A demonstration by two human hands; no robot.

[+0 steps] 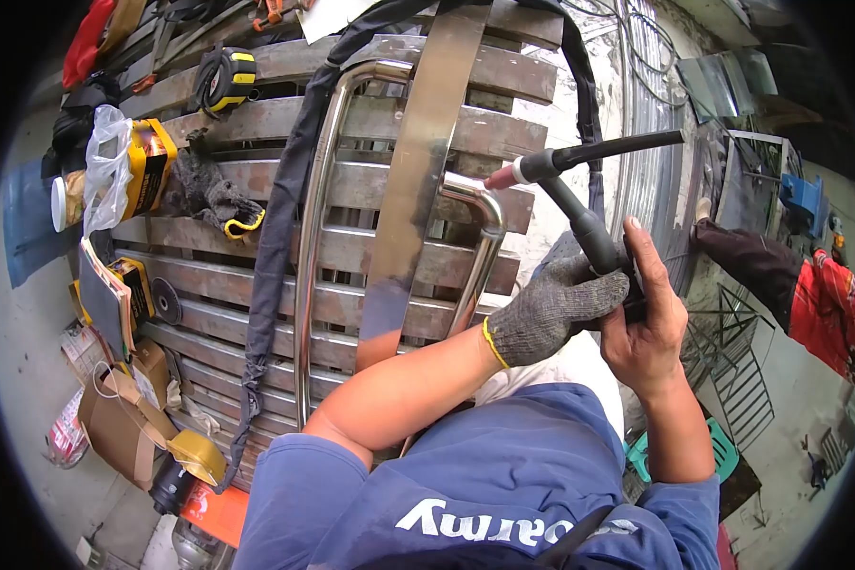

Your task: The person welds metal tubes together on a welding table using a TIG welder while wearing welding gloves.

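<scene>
A TIG welding torch (572, 204) with a pink cup and a long black back cap is held in front of me. My left hand (562, 302), in a dark knitted glove with yellow trim, is closed around its handle. Bare, my right hand (644, 328) is at the lower handle with the index finger stretched out; its other fingers are partly hidden. The cup appears close to the open end of a bent shiny pipe (483, 249); contact cannot be made out. Left of it are a flat metal bar (416, 180) and a longer bent pipe (311, 237).
The metal pieces lie on a slatted metal bench (233, 252). A black-sleeved cable (280, 223) runs across it. At left are a loose glove (220, 195), a tape measure (228, 79), yellow boxes (150, 166) and a cardboard box (123, 418). Another person's red garment (829, 313) shows at right.
</scene>
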